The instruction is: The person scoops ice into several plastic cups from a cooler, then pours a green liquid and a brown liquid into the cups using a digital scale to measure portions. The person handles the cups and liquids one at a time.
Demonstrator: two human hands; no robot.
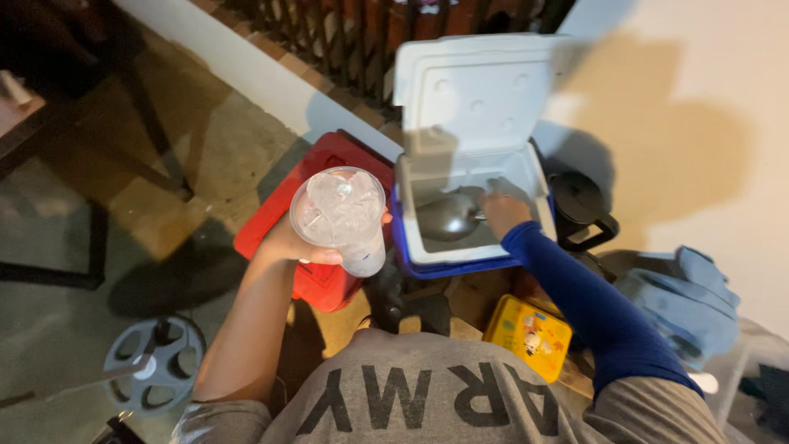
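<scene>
Head view, looking down. At centre frame my left hand [289, 245] wraps around a clear plastic cup [340, 215] packed with ice, holding it over the red cooler [320, 177]. My right hand [503, 214], in a blue sleeve [592, 304], closes on the handle of a metal scoop [450, 215] inside the open blue-and-white cooler [468, 173], right of centre.

Risks, as I judge them: the cup looks heaped, so a further scoop or a tilt could spill ice onto the floor; a wet cup wall may slip in my grip; the raised lid [472, 86] could drop onto my wrist.

Unclear: the cooler's contents beneath the scoop, my right fingertips, and the dark pot-like object [579, 201] at the cooler's right.
</scene>
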